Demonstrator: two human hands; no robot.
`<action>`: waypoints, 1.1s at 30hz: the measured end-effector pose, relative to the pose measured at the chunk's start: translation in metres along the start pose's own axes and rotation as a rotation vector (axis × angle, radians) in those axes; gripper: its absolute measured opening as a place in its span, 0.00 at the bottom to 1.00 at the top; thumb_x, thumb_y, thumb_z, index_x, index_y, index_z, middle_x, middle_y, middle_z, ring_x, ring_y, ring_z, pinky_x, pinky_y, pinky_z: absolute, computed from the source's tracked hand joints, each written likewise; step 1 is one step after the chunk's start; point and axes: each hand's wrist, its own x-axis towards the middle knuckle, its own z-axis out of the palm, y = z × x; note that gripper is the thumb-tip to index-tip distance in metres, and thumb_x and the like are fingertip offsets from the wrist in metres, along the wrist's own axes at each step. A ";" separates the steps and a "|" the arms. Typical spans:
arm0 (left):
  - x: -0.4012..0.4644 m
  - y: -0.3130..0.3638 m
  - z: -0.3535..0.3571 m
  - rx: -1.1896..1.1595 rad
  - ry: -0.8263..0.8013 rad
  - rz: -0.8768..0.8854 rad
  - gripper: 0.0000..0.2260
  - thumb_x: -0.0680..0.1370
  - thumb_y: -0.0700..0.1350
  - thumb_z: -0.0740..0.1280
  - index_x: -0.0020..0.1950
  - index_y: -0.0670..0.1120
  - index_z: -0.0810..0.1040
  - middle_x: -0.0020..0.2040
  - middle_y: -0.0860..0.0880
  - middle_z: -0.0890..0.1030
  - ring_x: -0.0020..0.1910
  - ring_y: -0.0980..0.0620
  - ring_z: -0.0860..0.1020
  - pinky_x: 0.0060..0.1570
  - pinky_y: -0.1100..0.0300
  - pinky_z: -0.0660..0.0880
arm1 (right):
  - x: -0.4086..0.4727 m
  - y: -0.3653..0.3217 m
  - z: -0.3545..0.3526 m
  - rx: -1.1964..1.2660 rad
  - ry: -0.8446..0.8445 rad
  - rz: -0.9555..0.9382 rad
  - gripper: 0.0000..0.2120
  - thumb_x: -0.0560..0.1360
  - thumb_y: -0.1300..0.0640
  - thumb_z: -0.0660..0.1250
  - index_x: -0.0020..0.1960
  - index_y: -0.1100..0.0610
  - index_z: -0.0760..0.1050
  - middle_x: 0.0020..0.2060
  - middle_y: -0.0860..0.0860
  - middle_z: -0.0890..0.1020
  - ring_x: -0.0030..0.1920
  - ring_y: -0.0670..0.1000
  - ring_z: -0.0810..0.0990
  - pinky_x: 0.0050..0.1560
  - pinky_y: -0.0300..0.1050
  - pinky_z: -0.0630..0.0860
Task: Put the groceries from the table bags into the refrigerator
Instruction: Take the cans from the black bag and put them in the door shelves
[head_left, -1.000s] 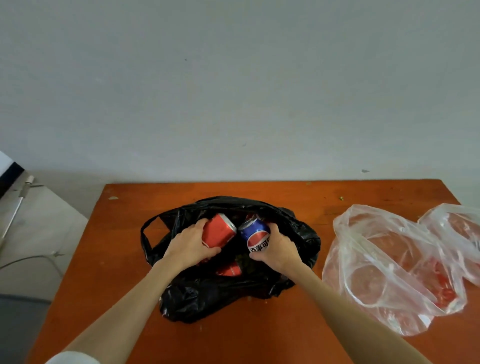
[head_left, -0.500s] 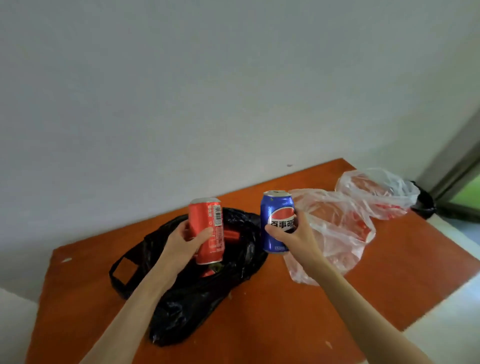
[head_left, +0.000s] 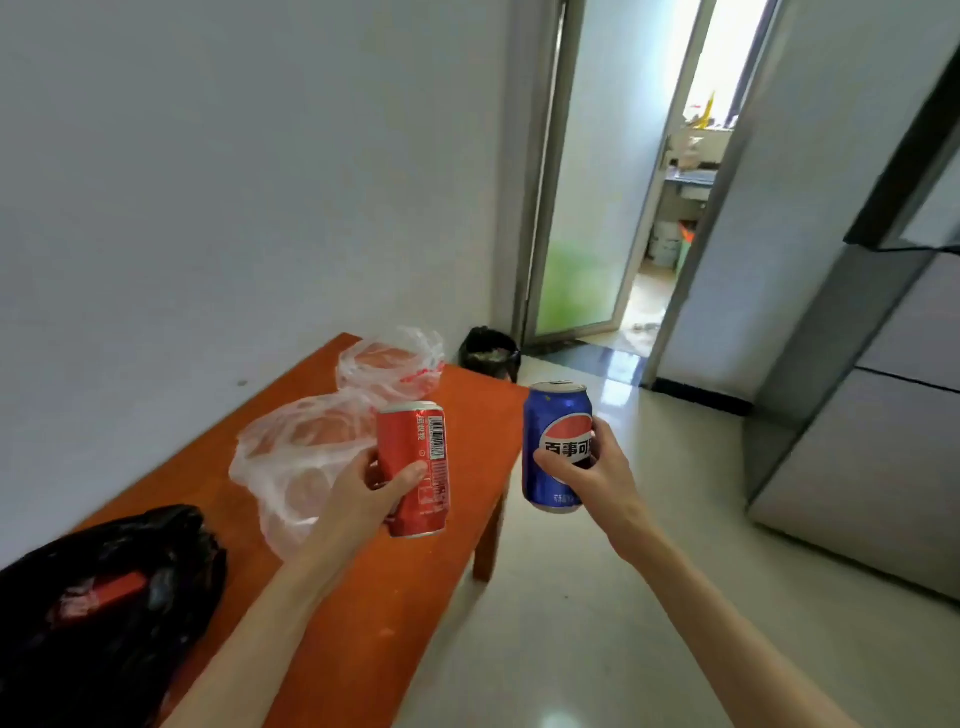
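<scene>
I am carrying the red can (head_left: 414, 469) in my left hand (head_left: 370, 500) and the blue can (head_left: 555, 446) in my right hand (head_left: 593, 475), both gripped firmly, past the bench (head_left: 363, 603) toward the refrigerator (head_left: 878, 415). Advice: keep grips mid-body. Both cans are standing near upright, long axes vertical, tops up.

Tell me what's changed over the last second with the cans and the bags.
Both cans came up out of the black bag: the left hand holds the red can upright, the right hand the blue can. The view swung right toward the refrigerator. The bags stayed on the table.
</scene>
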 end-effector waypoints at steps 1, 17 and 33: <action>0.003 0.006 0.029 0.004 -0.029 0.013 0.17 0.70 0.50 0.71 0.56 0.52 0.71 0.53 0.49 0.79 0.49 0.50 0.79 0.47 0.55 0.76 | -0.002 -0.003 -0.030 0.005 0.043 -0.010 0.23 0.69 0.64 0.72 0.60 0.55 0.67 0.47 0.48 0.78 0.46 0.44 0.78 0.35 0.30 0.76; 0.013 0.119 0.445 -0.093 -0.459 0.192 0.17 0.73 0.49 0.68 0.60 0.48 0.70 0.49 0.49 0.80 0.47 0.49 0.80 0.44 0.55 0.77 | -0.026 -0.064 -0.437 0.033 0.537 -0.192 0.19 0.72 0.59 0.69 0.60 0.53 0.68 0.50 0.50 0.78 0.49 0.47 0.78 0.37 0.32 0.78; 0.130 0.195 0.724 -0.087 -0.640 0.239 0.27 0.71 0.53 0.67 0.67 0.46 0.67 0.58 0.46 0.77 0.53 0.46 0.78 0.49 0.52 0.78 | 0.128 -0.065 -0.671 0.051 0.653 -0.166 0.14 0.74 0.55 0.67 0.57 0.53 0.69 0.47 0.49 0.79 0.46 0.46 0.79 0.42 0.38 0.77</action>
